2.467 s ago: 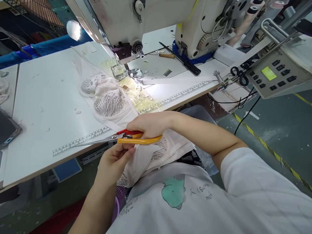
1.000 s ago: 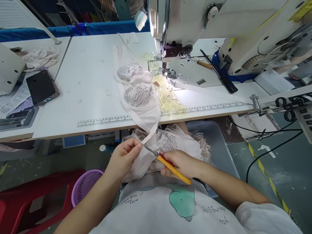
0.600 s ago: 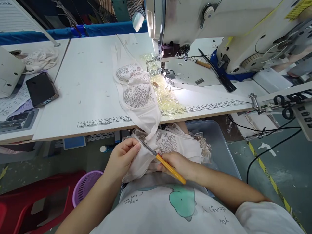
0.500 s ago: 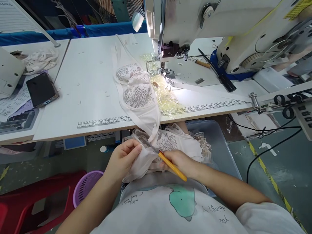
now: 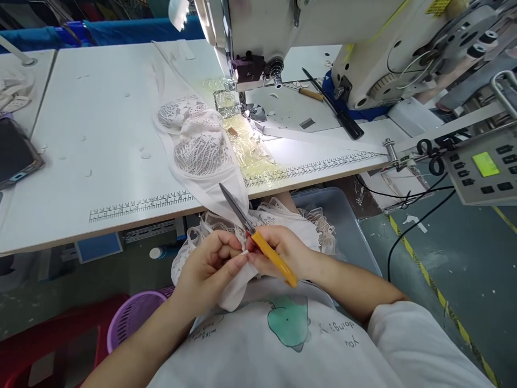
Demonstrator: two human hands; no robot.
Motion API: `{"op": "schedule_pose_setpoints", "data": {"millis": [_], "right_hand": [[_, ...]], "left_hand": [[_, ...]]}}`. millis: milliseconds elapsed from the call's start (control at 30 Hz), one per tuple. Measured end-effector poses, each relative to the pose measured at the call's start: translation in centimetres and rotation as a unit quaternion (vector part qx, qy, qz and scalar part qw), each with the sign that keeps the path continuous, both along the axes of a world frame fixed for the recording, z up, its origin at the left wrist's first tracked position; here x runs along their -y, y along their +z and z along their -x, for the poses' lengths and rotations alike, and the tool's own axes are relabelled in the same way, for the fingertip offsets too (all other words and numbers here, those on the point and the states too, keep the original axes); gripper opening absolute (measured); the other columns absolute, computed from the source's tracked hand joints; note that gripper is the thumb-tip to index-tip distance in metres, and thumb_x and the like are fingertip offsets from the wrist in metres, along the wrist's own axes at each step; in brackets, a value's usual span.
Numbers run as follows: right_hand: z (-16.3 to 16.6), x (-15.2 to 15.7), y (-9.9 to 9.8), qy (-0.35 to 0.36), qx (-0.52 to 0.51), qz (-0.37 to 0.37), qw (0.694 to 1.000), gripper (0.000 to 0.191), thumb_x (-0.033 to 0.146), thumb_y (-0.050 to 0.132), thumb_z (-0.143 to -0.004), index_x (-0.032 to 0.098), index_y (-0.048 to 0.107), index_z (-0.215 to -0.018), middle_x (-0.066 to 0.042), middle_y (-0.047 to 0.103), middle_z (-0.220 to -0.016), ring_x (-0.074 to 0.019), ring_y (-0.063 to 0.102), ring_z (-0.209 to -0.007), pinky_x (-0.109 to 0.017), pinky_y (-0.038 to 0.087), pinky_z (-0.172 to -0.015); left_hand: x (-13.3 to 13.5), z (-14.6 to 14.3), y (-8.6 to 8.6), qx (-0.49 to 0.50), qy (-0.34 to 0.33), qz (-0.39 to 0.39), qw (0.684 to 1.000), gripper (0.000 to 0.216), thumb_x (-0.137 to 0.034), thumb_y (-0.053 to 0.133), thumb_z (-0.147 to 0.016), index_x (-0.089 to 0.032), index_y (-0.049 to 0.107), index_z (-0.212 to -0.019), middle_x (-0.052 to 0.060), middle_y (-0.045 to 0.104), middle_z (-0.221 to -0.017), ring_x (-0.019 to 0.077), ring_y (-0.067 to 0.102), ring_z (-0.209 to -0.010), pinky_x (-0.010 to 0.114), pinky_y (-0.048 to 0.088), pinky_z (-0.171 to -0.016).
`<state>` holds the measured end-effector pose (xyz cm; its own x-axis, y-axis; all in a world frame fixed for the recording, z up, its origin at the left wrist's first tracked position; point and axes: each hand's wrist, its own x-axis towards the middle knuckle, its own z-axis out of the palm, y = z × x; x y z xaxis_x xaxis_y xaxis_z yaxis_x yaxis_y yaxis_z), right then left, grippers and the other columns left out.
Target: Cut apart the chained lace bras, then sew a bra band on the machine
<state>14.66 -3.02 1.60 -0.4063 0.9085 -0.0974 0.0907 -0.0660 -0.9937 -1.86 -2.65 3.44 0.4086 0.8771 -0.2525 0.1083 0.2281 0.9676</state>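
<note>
A white lace bra [image 5: 202, 153] lies over the table edge, its lower end hanging down toward my hands. My left hand [image 5: 212, 267] is closed, pinching a white fabric end of the garment [image 5: 238, 285] between thumb and fingers. In my right hand [image 5: 285, 249] are orange-handled scissors [image 5: 272, 256], their grey blades pointing up and away to the left, over the bra's lower edge. The right fingertips meet the same white fabric close to my left thumb. More white lace garments [image 5: 301, 226] are bunched behind my hands, partly hidden.
A sewing machine [image 5: 250, 32] stands at the table's back, with a printed ruler [image 5: 141, 206] along the front edge. A black-handled tool [image 5: 350, 125] lies right of the needle. A control panel [image 5: 482, 167] juts out at right. Below are a grey bin [image 5: 343, 221] and a purple basket [image 5: 133, 318].
The view has shifted right. The scissors have risen off the fabric, blades now pointing up. My hands have come closer together, and the right fingertips now touch the fabric by the left hand.
</note>
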Motion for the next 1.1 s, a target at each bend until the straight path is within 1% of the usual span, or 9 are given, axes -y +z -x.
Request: {"op": "schedule_pose_setpoints", "data": {"millis": [133,267,467,567,700,800,900,967,1100], "right_hand": [[-1.7,-0.1,0.7,-0.022,0.109,-0.095,0.989,0.022,0.025,0.055,-0.067,0.019,0.036,-0.057,0.004,0.038,-0.056,-0.0093,0.037,-0.051,-0.021,0.031,-0.046],[-4.7,0.3,1.0,-0.094,0.214,-0.193,0.953,0.015,0.022,0.051,-0.067,0.020,0.039,-0.058,0.002,0.040,-0.057,-0.0111,0.037,-0.052,-0.023,0.032,-0.049],[-7.0,0.6,0.1,-0.180,0.325,-0.174,0.912,0.010,0.023,0.052,-0.072,0.020,0.048,-0.064,0.001,0.046,-0.058,-0.0126,0.041,-0.052,-0.024,0.031,-0.049],[-5.9,0.6,0.0,-0.219,0.293,-0.176,0.914,0.008,0.022,0.055,-0.073,0.020,0.051,-0.067,0.000,0.049,-0.061,-0.0148,0.045,-0.056,-0.026,0.035,-0.052],[-3.2,0.5,-0.3,-0.060,0.177,-0.165,0.968,0.008,0.014,0.054,-0.068,0.019,0.054,-0.074,-0.001,0.055,-0.068,-0.0155,0.051,-0.062,-0.025,0.040,-0.057],[-1.7,0.2,-1.1,0.035,0.151,-0.126,0.980,0.008,0.012,0.054,-0.064,0.018,0.051,-0.068,0.000,0.052,-0.068,-0.0131,0.048,-0.061,-0.022,0.038,-0.054],[-1.3,0.0,-1.8,0.027,0.142,-0.071,0.987,0.012,0.013,0.057,-0.064,0.018,0.046,-0.063,0.003,0.047,-0.065,-0.0103,0.042,-0.057,-0.020,0.034,-0.050],[-1.6,-0.1,-2.0,0.015,0.136,-0.037,0.990,0.016,0.015,0.060,-0.065,0.018,0.044,-0.062,0.003,0.045,-0.065,-0.0095,0.040,-0.057,-0.019,0.033,-0.050],[-2.2,0.0,-1.8,0.001,0.126,0.006,0.992,0.021,0.021,0.062,-0.066,0.018,0.042,-0.060,0.004,0.041,-0.063,-0.0092,0.037,-0.057,-0.019,0.031,-0.050]], "left_hand": [[-0.8,0.8,0.0,-0.125,-0.105,-0.113,0.980,0.010,-0.028,0.053,-0.080,-0.022,0.054,-0.088,0.002,0.066,-0.073,0.0163,0.058,-0.061,0.025,0.041,-0.053],[-2.1,2.7,-0.4,-0.305,-0.177,-0.256,0.900,0.018,-0.029,0.045,-0.082,-0.022,0.061,-0.081,0.005,0.066,-0.074,0.0220,0.058,-0.069,0.031,0.040,-0.064],[-2.4,3.6,-0.6,-0.368,-0.198,-0.269,0.868,0.024,-0.032,0.042,-0.083,-0.022,0.063,-0.078,0.005,0.067,-0.073,0.0237,0.059,-0.072,0.032,0.039,-0.066],[-2.3,2.8,-0.3,-0.371,-0.248,-0.290,0.846,0.027,-0.029,0.039,-0.084,-0.020,0.063,-0.078,0.006,0.066,-0.071,0.0236,0.059,-0.070,0.032,0.038,-0.065],[-2.4,1.5,0.1,-0.358,-0.275,-0.337,0.826,0.029,-0.026,0.035,-0.086,-0.018,0.063,-0.081,0.007,0.065,-0.071,0.0224,0.058,-0.067,0.032,0.039,-0.063],[-2.4,1.1,0.1,-0.334,-0.299,-0.370,0.814,0.032,-0.023,0.032,-0.086,-0.017,0.063,-0.079,0.008,0.065,-0.069,0.0222,0.057,-0.063,0.033,0.040,-0.063],[-2.6,1.6,0.0,-0.339,-0.325,-0.383,0.795,0.031,-0.025,0.036,-0.086,-0.019,0.066,-0.088,0.007,0.067,-0.074,0.0228,0.059,-0.066,0.041,0.039,-0.081],[-2.8,2.7,-0.1,-0.364,-0.337,-0.372,0.784,0.030,-0.026,0.039,-0.085,-0.022,0.065,-0.100,0.005,0.068,-0.076,0.0227,0.059,-0.069,0.049,0.030,-0.094],[-3.6,5.8,-0.1,-0.385,-0.303,-0.379,0.786,0.033,-0.025,0.041,-0.082,-0.022,0.065,-0.104,0.006,0.069,-0.076,0.0234,0.059,-0.070,0.054,0.024,-0.097]]}}
